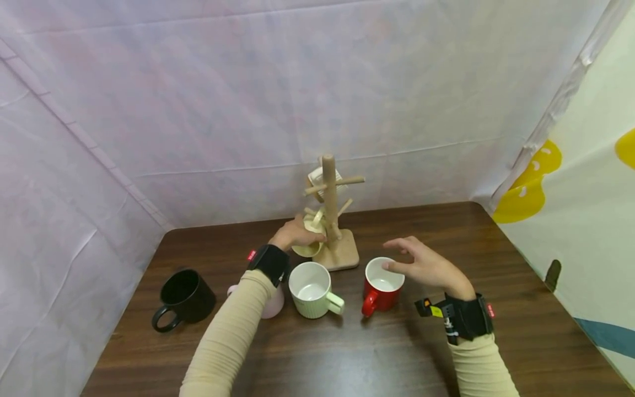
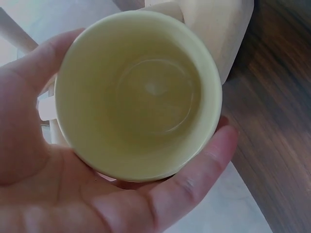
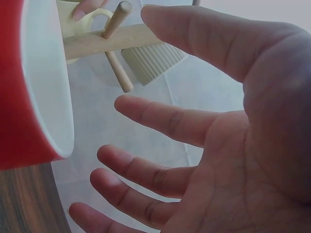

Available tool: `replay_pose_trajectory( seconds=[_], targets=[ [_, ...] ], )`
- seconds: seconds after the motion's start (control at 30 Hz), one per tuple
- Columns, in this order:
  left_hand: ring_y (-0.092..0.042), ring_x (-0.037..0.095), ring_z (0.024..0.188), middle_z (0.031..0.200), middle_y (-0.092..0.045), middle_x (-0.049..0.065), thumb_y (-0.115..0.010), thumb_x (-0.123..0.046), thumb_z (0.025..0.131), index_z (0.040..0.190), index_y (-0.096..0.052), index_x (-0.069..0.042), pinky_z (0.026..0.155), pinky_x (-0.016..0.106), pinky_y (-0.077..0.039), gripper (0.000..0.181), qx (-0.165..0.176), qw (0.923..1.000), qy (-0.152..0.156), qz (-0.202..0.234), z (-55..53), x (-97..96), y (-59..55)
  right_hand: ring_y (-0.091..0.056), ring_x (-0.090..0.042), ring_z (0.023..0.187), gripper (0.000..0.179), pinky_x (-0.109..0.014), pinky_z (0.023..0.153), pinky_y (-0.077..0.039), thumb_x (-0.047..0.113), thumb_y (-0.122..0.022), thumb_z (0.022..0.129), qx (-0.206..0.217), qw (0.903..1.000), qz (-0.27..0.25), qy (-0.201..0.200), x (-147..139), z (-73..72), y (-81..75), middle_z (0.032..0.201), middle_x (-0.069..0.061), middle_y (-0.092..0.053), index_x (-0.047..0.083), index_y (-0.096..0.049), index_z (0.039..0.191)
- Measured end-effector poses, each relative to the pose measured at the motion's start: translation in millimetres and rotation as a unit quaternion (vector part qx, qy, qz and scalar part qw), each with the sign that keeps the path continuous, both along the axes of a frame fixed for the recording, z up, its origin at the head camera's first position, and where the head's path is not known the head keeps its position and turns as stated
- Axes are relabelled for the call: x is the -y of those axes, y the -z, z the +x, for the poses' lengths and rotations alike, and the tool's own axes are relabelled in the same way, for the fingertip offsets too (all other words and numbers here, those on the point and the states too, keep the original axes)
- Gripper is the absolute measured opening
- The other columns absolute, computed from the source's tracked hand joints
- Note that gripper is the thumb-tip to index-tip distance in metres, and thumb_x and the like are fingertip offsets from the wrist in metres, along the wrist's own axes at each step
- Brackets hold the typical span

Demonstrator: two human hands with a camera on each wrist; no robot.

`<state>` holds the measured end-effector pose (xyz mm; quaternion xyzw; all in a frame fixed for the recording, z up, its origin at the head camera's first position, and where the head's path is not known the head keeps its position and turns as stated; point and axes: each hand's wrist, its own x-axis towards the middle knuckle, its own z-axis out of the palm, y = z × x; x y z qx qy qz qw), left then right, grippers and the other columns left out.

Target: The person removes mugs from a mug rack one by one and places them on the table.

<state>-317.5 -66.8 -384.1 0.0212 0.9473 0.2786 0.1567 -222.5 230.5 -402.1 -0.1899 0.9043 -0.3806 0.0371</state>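
Observation:
My left hand (image 1: 296,234) grips a pale yellow mug (image 2: 138,97) round its body, beside the lower pegs of a wooden mug tree (image 1: 329,193). The left wrist view looks straight into the mug's mouth, with its handle (image 2: 47,108) at the left. Whether a peg passes through that handle I cannot tell. Over at the right, my right hand (image 1: 429,264) hovers by the rim of a red mug (image 1: 389,300) with a white inside. Its fingers (image 3: 165,121) are spread and hold nothing. The red mug stands upright on the table.
A white ribbed mug (image 1: 317,176) hangs high on the tree. On the brown table (image 1: 327,364), a pale green mug (image 1: 311,306), a pink mug (image 1: 274,306) partly behind my left forearm, and a black mug (image 1: 195,300) stand in front. White cloth (image 1: 223,110) hangs behind.

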Motion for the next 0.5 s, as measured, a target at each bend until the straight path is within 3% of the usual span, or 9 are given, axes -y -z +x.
replay_pose_trajectory(
  seconds=[0.23, 0.5],
  targets=[
    [-0.055, 0.033, 0.099, 0.116, -0.057, 0.02, -0.072, -0.045, 0.072, 0.133, -0.04, -0.004, 0.085, 0.048, -0.051, 0.08, 0.006, 0.9991, -0.025, 0.034, 3.3, 3.0, -2.5, -0.045, -0.043, 0.114, 0.057, -0.062, 0.088, -0.043, 0.047, -0.066, 0.082, 0.008, 1.0, 0.003, 0.0, 0.3, -0.6, 0.4, 0.128, -0.021, -0.05, 0.011, -0.056, 0.126],
    [-0.058, 0.031, 0.091, 0.105, -0.059, 0.015, -0.074, -0.042, 0.071, 0.112, -0.052, -0.005, 0.077, 0.053, -0.055, 0.06, -0.012, 0.9977, -0.043, 0.052, 4.9, 6.0, -4.4, -0.044, -0.043, 0.114, 0.058, -0.062, 0.088, -0.043, 0.046, -0.066, 0.083, 0.011, 0.9999, 0.005, -0.001, 1.6, -0.8, 0.8, 0.128, -0.023, -0.049, 0.01, -0.056, 0.127]
  ],
)
